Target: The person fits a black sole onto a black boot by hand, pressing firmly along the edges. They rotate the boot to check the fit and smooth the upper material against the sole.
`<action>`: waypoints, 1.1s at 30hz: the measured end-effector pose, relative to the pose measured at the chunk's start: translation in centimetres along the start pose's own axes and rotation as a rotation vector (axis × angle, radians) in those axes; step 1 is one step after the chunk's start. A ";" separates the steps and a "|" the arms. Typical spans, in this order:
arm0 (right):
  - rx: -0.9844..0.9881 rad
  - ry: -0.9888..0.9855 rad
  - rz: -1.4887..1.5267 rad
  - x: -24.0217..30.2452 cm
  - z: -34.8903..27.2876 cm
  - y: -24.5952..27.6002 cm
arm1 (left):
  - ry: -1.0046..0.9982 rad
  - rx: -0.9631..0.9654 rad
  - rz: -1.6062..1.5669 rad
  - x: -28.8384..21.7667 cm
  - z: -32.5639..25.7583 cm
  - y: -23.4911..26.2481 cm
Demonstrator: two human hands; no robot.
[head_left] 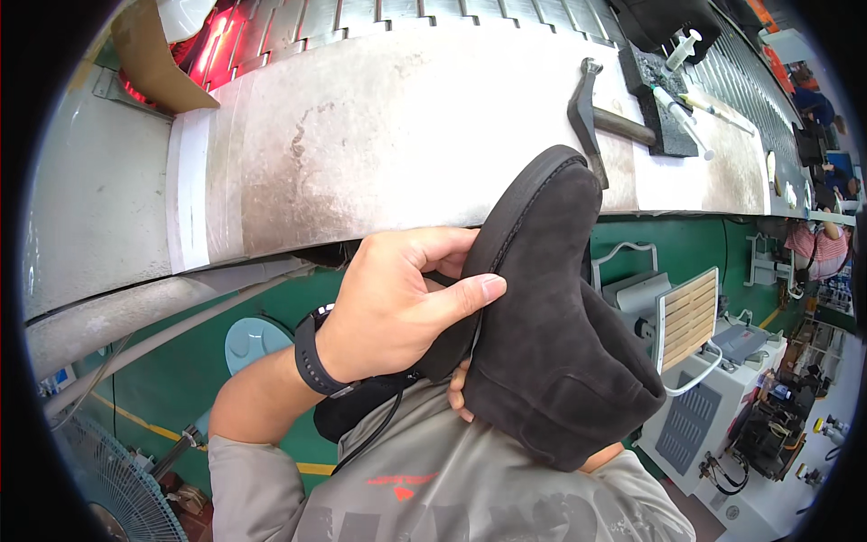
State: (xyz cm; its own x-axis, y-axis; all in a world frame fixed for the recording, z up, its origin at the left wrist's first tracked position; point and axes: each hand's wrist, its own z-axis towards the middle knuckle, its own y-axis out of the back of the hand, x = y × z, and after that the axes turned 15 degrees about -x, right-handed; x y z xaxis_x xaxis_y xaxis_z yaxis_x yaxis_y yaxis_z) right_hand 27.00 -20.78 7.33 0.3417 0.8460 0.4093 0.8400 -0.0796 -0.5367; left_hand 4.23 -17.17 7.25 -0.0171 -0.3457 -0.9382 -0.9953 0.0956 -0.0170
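A hammer (591, 115) is lying on the pale table (361, 135), its handle pointing at a black block (673, 138). Syringes (679, 118) are lying on and near the block. Brown cardboard (149, 54) is standing at the upper left. Lower down, a round blue seat (253, 343) and a fan (113, 479) are showing above the green floor (312, 435).

— See the hammer (607, 121) where?
— On the table (379, 135), beyond the boot (542, 289), left of the syringes (684, 123).
— And left of the boot?
— Find the left hand (388, 303) and, farther left, the fan (131, 488).
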 end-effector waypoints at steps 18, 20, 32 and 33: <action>-0.361 0.250 -0.439 0.5 -1.8 0.0 | -0.373 -0.065 0.074 -2.8 0.7 -2.8; -0.342 0.469 -0.442 1.4 -1.4 0.4 | -0.493 -0.001 -0.194 -3.1 2.0 -3.2; -0.558 1.589 -1.090 5.8 12.4 -3.6 | -0.827 -0.335 0.596 -8.3 9.2 1.1; -0.542 1.548 -1.221 7.0 11.2 -3.4 | -0.786 -0.467 0.701 -7.9 9.7 1.2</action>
State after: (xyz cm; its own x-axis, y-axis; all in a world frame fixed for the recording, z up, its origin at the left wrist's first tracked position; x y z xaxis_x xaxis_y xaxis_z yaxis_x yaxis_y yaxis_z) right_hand 21.78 -8.67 3.78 -0.6256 -0.4677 0.6244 0.7768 -0.2991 0.5542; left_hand 4.14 -5.26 11.24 -0.6799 0.3400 -0.6497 -0.7316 -0.3748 0.5694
